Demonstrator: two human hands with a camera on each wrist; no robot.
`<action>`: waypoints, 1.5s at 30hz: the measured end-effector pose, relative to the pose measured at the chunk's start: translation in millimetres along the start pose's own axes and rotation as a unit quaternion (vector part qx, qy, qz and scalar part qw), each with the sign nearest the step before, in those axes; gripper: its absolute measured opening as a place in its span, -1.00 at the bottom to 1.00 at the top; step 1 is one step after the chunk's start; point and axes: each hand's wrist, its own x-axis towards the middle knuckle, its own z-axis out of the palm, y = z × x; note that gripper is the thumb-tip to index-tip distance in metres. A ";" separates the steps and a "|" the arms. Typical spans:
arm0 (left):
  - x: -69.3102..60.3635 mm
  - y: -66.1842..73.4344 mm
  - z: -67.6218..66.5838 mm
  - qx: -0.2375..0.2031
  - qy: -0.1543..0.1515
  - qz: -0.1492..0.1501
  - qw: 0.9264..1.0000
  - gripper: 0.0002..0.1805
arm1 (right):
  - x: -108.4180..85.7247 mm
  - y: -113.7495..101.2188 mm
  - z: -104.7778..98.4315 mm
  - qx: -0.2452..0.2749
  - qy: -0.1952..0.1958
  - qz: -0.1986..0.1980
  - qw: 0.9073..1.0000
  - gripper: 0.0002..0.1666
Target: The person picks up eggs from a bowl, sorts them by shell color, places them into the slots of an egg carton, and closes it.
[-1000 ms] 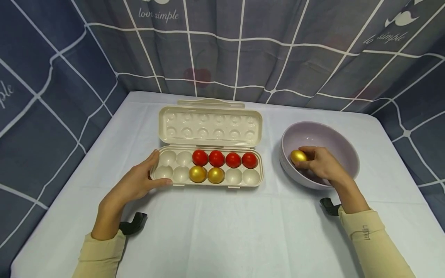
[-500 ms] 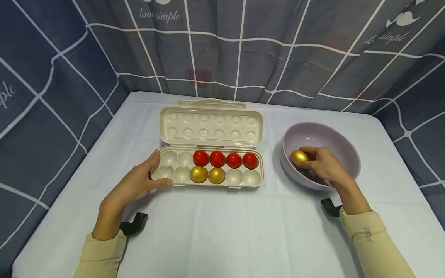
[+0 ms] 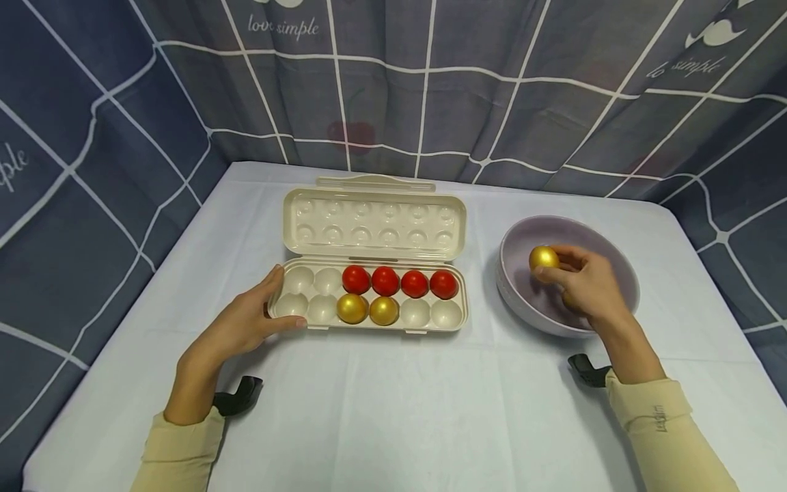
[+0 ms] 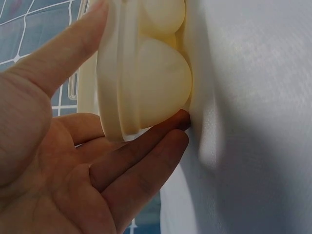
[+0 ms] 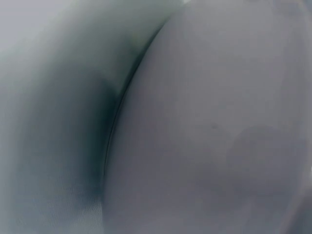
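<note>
A cream egg carton (image 3: pixel 369 325) lies with its lid (image 3: pixel 374 217) folded back. Several red eggs (image 3: pixel 385 281) sit in its back row, and two gold eggs (image 3: pixel 352 309) in the front row. My left hand (image 3: pixel 241 321) grips the carton's left end. In the left wrist view, the thumb lies along the rim and fingers (image 4: pixel 141 178) reach under the cups. Inside the mauve bowl (image 3: pixel 513 304) on the right, my right hand (image 3: pixel 587 283) pinches a gold egg (image 3: pixel 544 257) between thumb and fingers. Another gold egg (image 3: pixel 570 302) shows partly below that hand.
A white cloth (image 3: pixel 393 410) covers the table. Dark checked curtains (image 3: pixel 399 89) hang behind it and at both sides. Black wrist mounts (image 3: pixel 238 396) stick out beside the sleeves. The bowl's wall (image 5: pixel 195 122) fills most of the right wrist view.
My right hand has lifted the gold egg from near the bowl's left wall, up and slightly right, uncovering part of another gold egg. The left hand and carton stay in place.
</note>
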 end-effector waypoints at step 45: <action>2.1 -1.1 0.5 0.006 0.000 -0.014 1.000 0.21 | -46.2 -58.5 145.4 0.185 -0.115 -0.141 0.966 -0.46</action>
